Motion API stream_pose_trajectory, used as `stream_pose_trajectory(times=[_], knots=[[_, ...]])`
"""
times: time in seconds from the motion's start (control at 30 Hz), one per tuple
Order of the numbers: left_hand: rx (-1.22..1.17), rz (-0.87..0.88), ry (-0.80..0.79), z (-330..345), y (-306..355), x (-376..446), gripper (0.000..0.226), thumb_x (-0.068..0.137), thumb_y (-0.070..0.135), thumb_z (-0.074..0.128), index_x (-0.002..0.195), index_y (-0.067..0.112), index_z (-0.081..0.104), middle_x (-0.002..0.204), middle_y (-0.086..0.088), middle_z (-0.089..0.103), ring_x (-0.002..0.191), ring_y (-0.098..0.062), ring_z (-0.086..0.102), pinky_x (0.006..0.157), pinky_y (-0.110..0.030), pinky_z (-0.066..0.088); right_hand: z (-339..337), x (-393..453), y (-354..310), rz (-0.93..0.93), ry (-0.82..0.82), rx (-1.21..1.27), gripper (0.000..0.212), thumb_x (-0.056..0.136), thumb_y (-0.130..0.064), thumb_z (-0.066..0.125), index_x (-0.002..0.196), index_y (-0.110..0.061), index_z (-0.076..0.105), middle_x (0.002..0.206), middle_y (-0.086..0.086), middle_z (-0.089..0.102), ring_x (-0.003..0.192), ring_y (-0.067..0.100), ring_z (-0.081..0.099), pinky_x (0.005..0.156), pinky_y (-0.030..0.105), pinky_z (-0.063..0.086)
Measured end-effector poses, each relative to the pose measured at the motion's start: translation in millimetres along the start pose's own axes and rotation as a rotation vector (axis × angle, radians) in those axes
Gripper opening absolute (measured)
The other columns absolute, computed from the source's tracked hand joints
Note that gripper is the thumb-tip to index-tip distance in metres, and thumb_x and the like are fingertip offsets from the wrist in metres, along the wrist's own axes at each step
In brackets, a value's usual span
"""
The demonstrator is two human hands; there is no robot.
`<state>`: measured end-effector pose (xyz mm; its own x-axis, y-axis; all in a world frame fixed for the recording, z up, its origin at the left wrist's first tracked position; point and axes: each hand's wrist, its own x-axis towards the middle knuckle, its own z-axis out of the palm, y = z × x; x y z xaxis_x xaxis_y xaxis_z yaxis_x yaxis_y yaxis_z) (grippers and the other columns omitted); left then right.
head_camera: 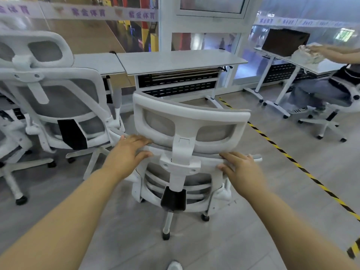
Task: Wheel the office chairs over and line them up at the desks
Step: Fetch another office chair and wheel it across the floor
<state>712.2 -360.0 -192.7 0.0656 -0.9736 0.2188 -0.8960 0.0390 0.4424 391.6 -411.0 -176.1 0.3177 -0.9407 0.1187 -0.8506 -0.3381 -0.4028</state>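
- We stand on a grey tiled floor (253, 191) facing a white desk (175, 59) by the glass wall.
- The mesh office chair (187, 172) sits just short of that desk, beside a parked chair (64, 106).
- It should roll lightly on its castors; its stiff upper frame is the best hold.
- Our left hand (126, 152) and right hand (241, 168) grip that top edge, fingers curled over.

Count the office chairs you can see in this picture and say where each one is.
4: one held by both hands in the centre, one left at the desk, one cut off at the far left edge, one occupied at right. More may be out of view.
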Motion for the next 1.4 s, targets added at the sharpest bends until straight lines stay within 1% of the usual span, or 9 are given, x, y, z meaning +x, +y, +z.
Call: stream_pose_trajectory(times=[0.17,0.37,0.47,0.6,0.73,0.83,1.1,1.27,1.4], knots=[[-0.001,-0.064,-0.003,1,-20,88,0.040,0.088,0.034,0.058,0.127,0.025,0.055,0.136,-0.002,0.050,0.126,-0.020,0.038,0.114,-0.042,0.021,4,99,3,-0.028,-0.013,-0.028,0.036,0.092,-0.037,0.051,0.126,-0.025,0.057,0.129,-0.005,0.055,0.121,0.022,0.046,0.114,0.038,0.016],[-0.014,-0.067,0.000,3,-43,177,0.039,0.089,0.034,0.058,0.127,0.025,0.056,0.136,0.002,0.050,0.125,-0.018,0.039,0.109,-0.033,0.021,13,201,10,-0.048,-0.031,-0.046,0.036,0.092,-0.036,0.052,0.125,-0.025,0.058,0.127,-0.003,0.057,0.118,0.021,0.049,0.115,0.040,0.017],[-0.026,-0.058,-0.006,6,-62,222,0.039,0.089,0.040,0.056,0.125,0.026,0.056,0.135,0.001,0.052,0.126,-0.020,0.041,0.113,-0.039,0.022,18,250,11,-0.052,-0.030,-0.041,0.036,0.091,-0.036,0.053,0.124,-0.025,0.058,0.126,-0.003,0.057,0.118,0.020,0.050,0.115,0.041,0.018],[-0.040,-0.083,0.028,11,-82,279,0.038,0.089,0.030,0.058,0.127,0.024,0.055,0.134,0.002,0.051,0.126,-0.020,0.037,0.113,-0.043,0.020,26,315,12,-0.049,-0.034,-0.030,0.035,0.091,-0.036,0.053,0.124,-0.025,0.058,0.127,-0.003,0.057,0.118,0.020,0.049,0.116,0.040,0.014],[-0.060,-0.060,0.041,16,-109,342,0.038,0.089,0.034,0.058,0.125,0.022,0.057,0.130,-0.002,0.054,0.123,-0.024,0.040,0.112,-0.049,0.022,32,383,8,-0.011,-0.039,-0.006,0.035,0.091,-0.037,0.054,0.124,-0.026,0.058,0.130,-0.003,0.055,0.121,0.020,0.047,0.116,0.038,0.011],[-0.058,-0.062,0.033,17,-131,391,0.038,0.088,0.034,0.060,0.124,0.021,0.058,0.130,-0.004,0.055,0.124,-0.025,0.042,0.113,-0.046,0.020,35,434,5,0.022,-0.059,0.005,0.036,0.090,-0.039,0.055,0.124,-0.028,0.058,0.132,-0.005,0.053,0.125,0.020,0.043,0.116,0.037,0.012],[-0.063,-0.074,0.009,20,-171,489,0.042,0.091,0.034,0.055,0.131,0.024,0.051,0.140,0.000,0.046,0.133,-0.017,0.031,0.116,-0.035,0.003,48,539,-1,0.039,-0.078,0.006,0.037,0.090,-0.036,0.056,0.125,-0.023,0.057,0.131,-0.001,0.054,0.123,0.020,0.044,0.116,0.042,0.013],[-0.037,-0.083,-0.010,24,-194,538,0.044,0.091,0.037,0.053,0.133,0.025,0.049,0.141,0.000,0.045,0.135,-0.017,0.029,0.116,-0.036,0.002,56,592,0,0.023,-0.079,0.006,0.037,0.090,-0.036,0.056,0.125,-0.023,0.057,0.129,-0.002,0.056,0.122,0.021,0.044,0.116,0.041,0.013],[-0.010,-0.084,-0.025,24,-208,569,0.043,0.090,0.038,0.053,0.131,0.025,0.050,0.139,-0.001,0.047,0.132,-0.019,0.032,0.116,-0.042,0.013,63,629,2,0.016,-0.078,0.007,0.037,0.090,-0.037,0.056,0.124,-0.024,0.058,0.129,-0.002,0.055,0.124,0.023,0.043,0.116,0.041,0.013]])
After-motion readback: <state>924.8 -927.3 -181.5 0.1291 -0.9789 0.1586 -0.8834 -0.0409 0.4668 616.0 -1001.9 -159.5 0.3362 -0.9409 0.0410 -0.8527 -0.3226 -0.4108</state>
